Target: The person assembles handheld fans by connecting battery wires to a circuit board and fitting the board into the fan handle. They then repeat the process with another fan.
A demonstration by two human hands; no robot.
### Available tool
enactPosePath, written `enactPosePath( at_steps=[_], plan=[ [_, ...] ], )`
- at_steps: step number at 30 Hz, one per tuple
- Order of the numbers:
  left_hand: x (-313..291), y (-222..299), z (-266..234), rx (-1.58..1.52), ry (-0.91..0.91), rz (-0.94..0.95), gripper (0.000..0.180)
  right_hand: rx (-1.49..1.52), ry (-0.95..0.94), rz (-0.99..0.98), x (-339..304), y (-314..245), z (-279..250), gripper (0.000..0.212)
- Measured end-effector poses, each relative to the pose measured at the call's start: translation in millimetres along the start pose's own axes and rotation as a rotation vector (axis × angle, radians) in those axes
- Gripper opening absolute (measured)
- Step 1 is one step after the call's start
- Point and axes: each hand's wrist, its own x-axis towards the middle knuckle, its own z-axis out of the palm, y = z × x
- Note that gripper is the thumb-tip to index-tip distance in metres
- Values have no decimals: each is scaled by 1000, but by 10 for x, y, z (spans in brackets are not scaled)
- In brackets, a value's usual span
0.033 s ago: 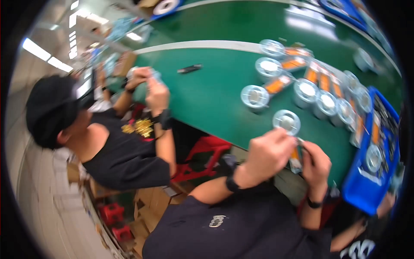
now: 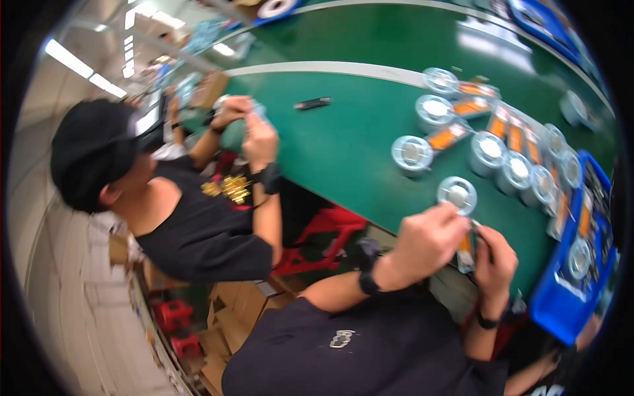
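At the near edge of the green table (image 2: 350,148), a clear package (image 2: 457,196) with a round, pale-blue end and an orange strip is being held out in front of the body. It is gripped by the left hand (image 2: 432,239), whose fingertips are bunched narrow just below the round end, and the strip is seen hanging between the two hands. Close on the other side, the right hand (image 2: 495,261) is raised, thumb and fingers brought near each other; a small pale tip is glimpsed there, but whether anything is held cannot be told through the blur. Both wrists are ringed by dark bands. Beyond the hands, more packages (image 2: 489,148) of the same kind are laid out in a loose cluster, round ends turned toward the near side, and a lone package (image 2: 576,109) is seen farther off to the right. Along the right edge a blue bin (image 2: 561,284) is placed, a package and dark pieces lying in it. Farther left, a dark slim tool (image 2: 313,103) is left lying on the green surface. Over at the left, something pale is being held up in both hands by a co-worker (image 2: 191,224) in a black cap, beside a red stool (image 2: 323,237).
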Motion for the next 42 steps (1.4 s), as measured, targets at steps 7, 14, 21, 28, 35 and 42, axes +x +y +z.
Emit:
enactPosePath(
  at_steps=[7,14,21,28,35,42],
  plan=[
    [-16,81,54,108,64,-38,12,-21,-8,-50,15,19,19,19],
    [77,94,3,121,-119,5,10,-47,-4,-56,-39,38,-26,19],
    [108,16,-129,162,-142,-28,7,20,13,-44,136,-85,115,25],
    [86,56,-84,113,-167,-65,8,27,25,-69,146,-111,56,20],
    [54,129,-55,127,-132,-116,7,20,28,-87,140,-97,51,20],
    [67,168,-87,153,-136,-136,8,0,36,-158,141,-94,62,22]
  ],
)
